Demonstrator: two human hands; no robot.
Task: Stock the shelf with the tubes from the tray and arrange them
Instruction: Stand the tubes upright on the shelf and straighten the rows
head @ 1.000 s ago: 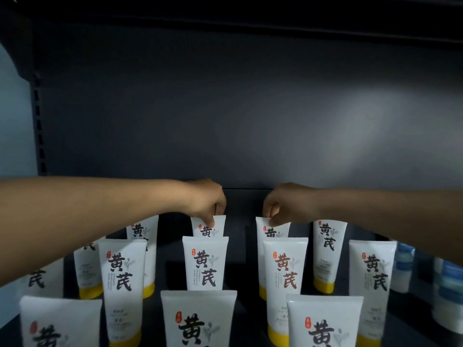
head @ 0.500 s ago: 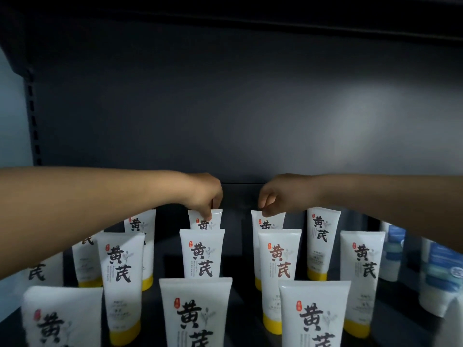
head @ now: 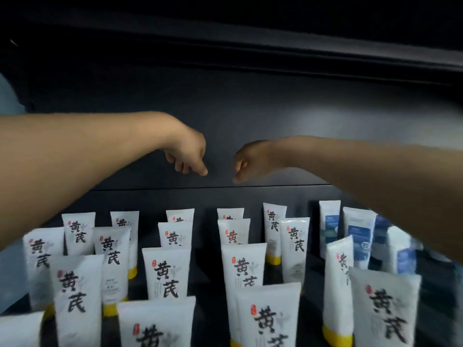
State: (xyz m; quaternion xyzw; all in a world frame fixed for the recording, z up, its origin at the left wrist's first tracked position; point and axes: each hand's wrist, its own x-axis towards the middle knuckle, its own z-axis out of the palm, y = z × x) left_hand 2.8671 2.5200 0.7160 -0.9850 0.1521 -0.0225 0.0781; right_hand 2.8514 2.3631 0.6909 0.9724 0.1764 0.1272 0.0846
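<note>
— Dark grey back panel (head: 250, 108), with the shelf (head: 150, 199) running under it. Your left hand (head: 186, 156) and right hand (head: 248, 161) hang near each other in front of the panel, well above the tubes. Fingers (head: 184, 167) on both are curled in, and neither holds anything.

— Which step?

— Reads as a gap between placements: neither hand touches any tube. The tray is not in view. Your next move likely calls for a reach to the tray for more stock. Otherwise, straighten the tilted tube (head: 338, 271) at right, which leans against its row.

— Count?

— White tubes (head: 166, 271) with yellow caps: about eighteen. They stand cap-down in rows on the shelf, and the front ones are cut by the frame edge. Blue-labelled tubes (head: 358, 234): about four at far right, too blurred for a firm count.
</note>
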